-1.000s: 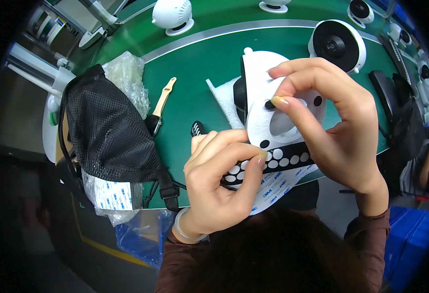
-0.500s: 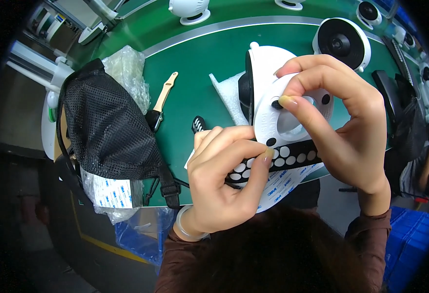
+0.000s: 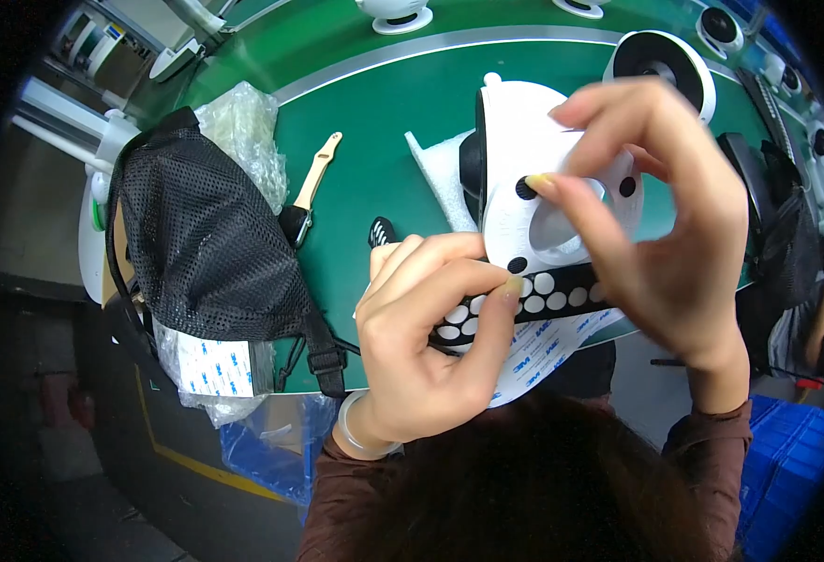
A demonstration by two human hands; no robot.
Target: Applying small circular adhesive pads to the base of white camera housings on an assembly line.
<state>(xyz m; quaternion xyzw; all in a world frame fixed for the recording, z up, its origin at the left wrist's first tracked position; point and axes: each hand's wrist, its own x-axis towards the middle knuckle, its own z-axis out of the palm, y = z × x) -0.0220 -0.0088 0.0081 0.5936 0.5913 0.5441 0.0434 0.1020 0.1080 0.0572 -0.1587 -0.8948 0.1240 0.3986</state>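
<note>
A white camera-like device (image 3: 529,117) lies on its side in front of me, its white ring-shaped base (image 3: 508,225) turned up toward me. Several black round foot pads sit on that ring. My right hand (image 3: 679,215) is over the base, partly blurred; its thumb tip is at the upper left foot pad (image 3: 525,189), with the other fingers spread apart from it. Below the ring, my left hand (image 3: 430,342) pinches a black strip of round white-backed pads (image 3: 555,301) between thumb and index finger. Beneath the strip hangs a white backing sheet (image 3: 534,361) with blue print.
A black mesh bag (image 3: 210,234) and bubble wrap (image 3: 243,126) lie at left on the green table (image 3: 365,140). Beside them is a watch with a beige strap (image 3: 318,173). White foam (image 3: 443,178) touches the device. Another black-and-white device (image 3: 697,80) stands at the back right.
My right hand's index finger has lifted off the ring and its fingers have spread, with the thumb still near the pad. My left hand keeps its pinch on the strip.
</note>
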